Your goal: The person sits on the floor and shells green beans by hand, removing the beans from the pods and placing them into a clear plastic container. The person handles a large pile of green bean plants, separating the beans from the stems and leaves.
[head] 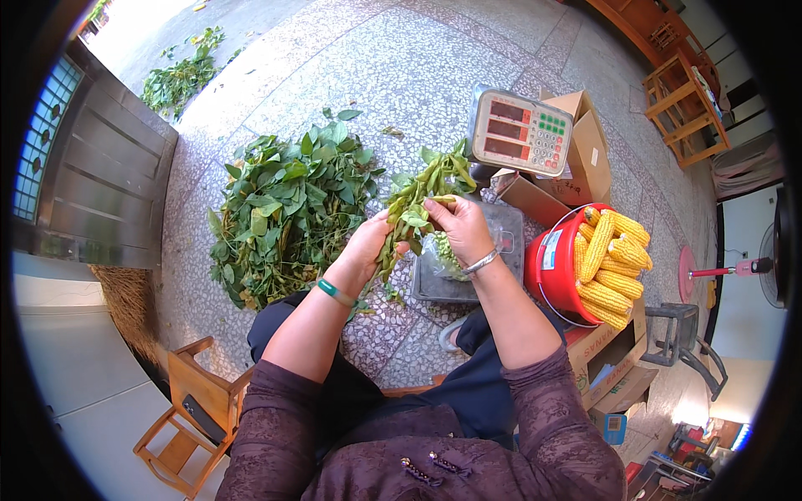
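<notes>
My left hand (368, 243) grips the lower stem of a leafy soybean stalk (432, 178) hung with green pods. My right hand (462, 227) pinches a green pod (442, 199) at the stalk's side between thumb and finger; whether that pod is still attached cannot be seen. Beneath my right hand, a clear plastic bag (435, 260) of green pods or beans rests on the dark platform (482, 285) of a weighing scale. The scale's display head (521, 131) stands beyond it. To the left lies a heap of cut soybean plants (291, 213) on the floor.
A red bucket (551, 263) full of corn cobs (604, 250) stands at right. Cardboard boxes (592, 147) sit behind the scale, and more (611, 351) are under the bucket. Wooden chairs (200, 401), a fan (742, 268) and a second plant pile (185, 72) lie farther out.
</notes>
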Action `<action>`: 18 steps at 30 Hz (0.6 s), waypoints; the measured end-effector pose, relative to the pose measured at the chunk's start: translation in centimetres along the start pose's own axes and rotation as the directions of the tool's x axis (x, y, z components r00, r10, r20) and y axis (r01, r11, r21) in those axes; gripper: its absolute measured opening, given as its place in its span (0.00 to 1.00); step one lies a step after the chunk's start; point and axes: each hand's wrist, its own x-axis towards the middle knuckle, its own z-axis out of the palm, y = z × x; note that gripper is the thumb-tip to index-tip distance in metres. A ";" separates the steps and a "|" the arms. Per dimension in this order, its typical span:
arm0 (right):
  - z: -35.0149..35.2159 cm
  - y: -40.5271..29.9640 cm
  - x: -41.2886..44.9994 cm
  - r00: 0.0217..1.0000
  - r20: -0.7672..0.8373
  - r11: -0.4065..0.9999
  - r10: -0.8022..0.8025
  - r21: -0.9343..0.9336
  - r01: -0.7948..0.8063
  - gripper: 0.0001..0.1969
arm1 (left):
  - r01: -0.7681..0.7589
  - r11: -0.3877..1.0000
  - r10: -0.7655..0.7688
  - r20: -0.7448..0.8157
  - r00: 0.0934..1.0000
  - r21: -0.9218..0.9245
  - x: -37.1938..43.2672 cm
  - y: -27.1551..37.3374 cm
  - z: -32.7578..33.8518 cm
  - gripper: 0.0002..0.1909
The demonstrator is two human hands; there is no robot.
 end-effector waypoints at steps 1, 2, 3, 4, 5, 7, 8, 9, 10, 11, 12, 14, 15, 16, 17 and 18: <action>0.2 -0.2 0.0 1.000 0.003 1.000 0.005 0.026 -0.005 0.10 | 0.008 1.000 -0.008 0.002 1.000 -0.004 -0.1 0.1 0.1 0.09; 0.3 -0.5 0.0 1.000 0.005 0.999 0.010 0.053 -0.010 0.10 | 0.004 1.000 -0.004 0.022 1.000 -0.026 -0.3 0.1 0.1 0.09; 0.4 -0.9 -0.2 0.998 0.036 0.993 0.057 0.103 -0.060 0.11 | -0.002 0.999 0.004 0.041 0.999 -0.049 -0.4 0.2 0.1 0.10; 0.3 -1.4 -0.4 0.992 0.069 0.982 0.103 0.151 -0.112 0.12 | -0.007 0.997 0.012 0.059 0.998 -0.073 -0.5 0.3 0.1 0.10; 0.3 -1.7 -0.6 0.984 0.104 0.967 0.146 0.197 -0.164 0.13 | -0.004 0.993 0.008 0.037 0.999 -0.119 -0.6 0.3 0.2 0.10; 0.4 -1.8 -0.7 0.986 0.093 0.977 0.141 0.151 -0.154 0.13 | 0.001 0.978 -0.002 -0.002 1.000 -0.210 -0.6 0.4 0.7 0.11; 0.2 -1.4 -0.6 0.988 0.082 0.986 0.130 0.096 -0.138 0.13 | -0.006 0.982 0.007 0.005 1.000 -0.191 -0.3 0.0 0.1 0.10; 0.2 -1.1 -0.5 0.990 0.071 0.992 0.118 0.044 -0.121 0.13 | 0.018 0.984 -0.012 0.034 0.999 -0.176 -0.3 -0.1 0.0 0.10; 0.3 -0.7 -0.4 0.998 0.041 0.997 0.050 -0.053 -0.048 0.11 | 0.042 0.986 -0.032 0.063 0.998 -0.160 -0.3 -0.1 0.0 0.09; 0.3 -0.6 -0.5 0.999 0.027 0.992 0.041 -0.123 -0.037 0.11 | 0.065 0.988 -0.052 0.092 0.994 -0.143 -0.3 -0.1 -0.1 0.09; 0.6 -1.0 -0.9 0.999 0.017 0.981 0.033 -0.193 -0.029 0.11 | 0.081 0.986 -0.067 0.101 0.993 -0.147 -0.3 -0.1 -0.2 0.07; 0.7 -1.3 -1.1 1.000 -0.014 0.949 0.006 -0.316 -0.010 0.10 | 0.084 0.987 -0.075 0.070 0.995 -0.140 -0.6 -0.2 0.1 0.06; 0.5 -1.4 -1.1 1.000 -0.007 0.935 0.012 -0.354 -0.013 0.09 | 0.087 0.987 -0.080 0.057 0.995 -0.135 -0.7 -0.2 0.3 0.06; 0.3 -1.5 -1.2 1.000 -0.001 0.920 0.017 -0.391 -0.016 0.09 | 0.076 0.991 -0.068 0.068 0.995 -0.113 -0.7 -0.3 0.3 0.05; 0.2 -1.6 -1.2 1.000 0.005 0.904 0.023 -0.427 -0.019 0.09 | 0.073 0.992 -0.063 0.096 0.993 -0.102 -0.7 -0.3 0.2 0.05; 0.1 -1.7 -1.2 0.999 0.020 0.922 0.042 -0.385 -0.031 0.09 | 0.070 0.993 -0.058 0.124 0.991 -0.090 -0.8 -0.2 0.0 0.05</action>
